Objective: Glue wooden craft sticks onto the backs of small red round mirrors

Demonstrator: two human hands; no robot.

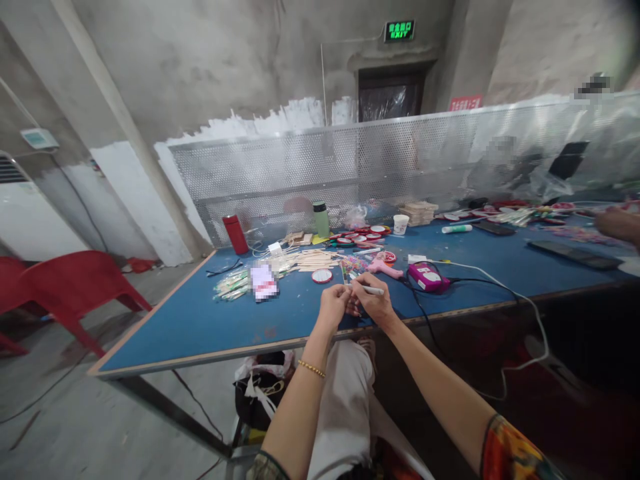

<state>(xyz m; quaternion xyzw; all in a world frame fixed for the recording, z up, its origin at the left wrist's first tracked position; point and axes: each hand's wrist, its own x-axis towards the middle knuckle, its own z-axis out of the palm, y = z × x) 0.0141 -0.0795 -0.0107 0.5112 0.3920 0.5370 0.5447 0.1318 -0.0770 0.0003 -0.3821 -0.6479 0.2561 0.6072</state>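
Note:
My right hand is closed around a white pen-like tool, whose rear end sticks out to the right. Close against it, my left hand pinches a thin, narrow piece with some green on it, standing up from the fingertips. What exactly this piece is stays too small to tell. Just beyond the fingers lie a pile of small coloured bits and a pink glue gun. To the left are a round red-rimmed tin and many flat wooden sticks.
A phone lies on green-tipped packets at left. Behind stand a red flask, a green bottle and a paper cup. A purple box with cables sits right. Another person's hand shows at far right.

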